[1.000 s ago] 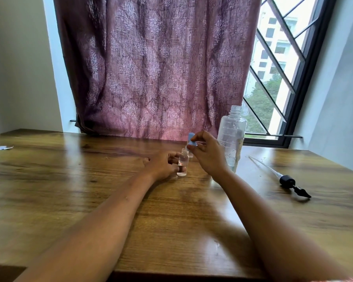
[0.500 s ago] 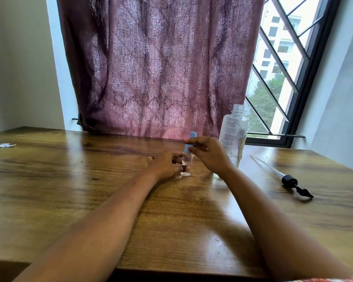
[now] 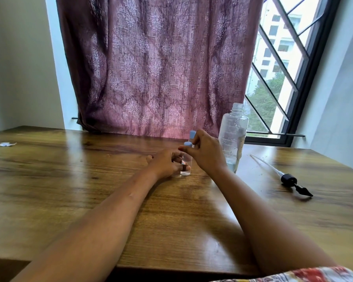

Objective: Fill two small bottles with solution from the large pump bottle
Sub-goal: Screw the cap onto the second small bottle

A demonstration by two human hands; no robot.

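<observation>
A small clear bottle [image 3: 186, 162] stands on the wooden table [image 3: 69, 180], with a little liquid at its bottom. My left hand [image 3: 164, 162] grips its lower part. My right hand [image 3: 207, 154] pinches a blue cap [image 3: 188, 144] sitting on the bottle's neck. A second blue cap [image 3: 192, 134] shows just behind my right fingers; what it sits on is hidden. The large clear bottle [image 3: 232, 139] stands upright right of my hands, its neck open, with a shallow layer of liquid inside. Its black pump with long tube [image 3: 287, 178] lies flat on the table further right.
A dark red patterned curtain [image 3: 157, 68] hangs behind the table's far edge, and a barred window [image 3: 277, 82] is at the back right. A small scrap of paper [image 3: 6, 144] lies at the far left. Walls close in on both sides.
My right hand has brought the blue cap down from above onto the small bottle's neck. My left hand stays on the bottle, and the large bottle and pump have not moved.
</observation>
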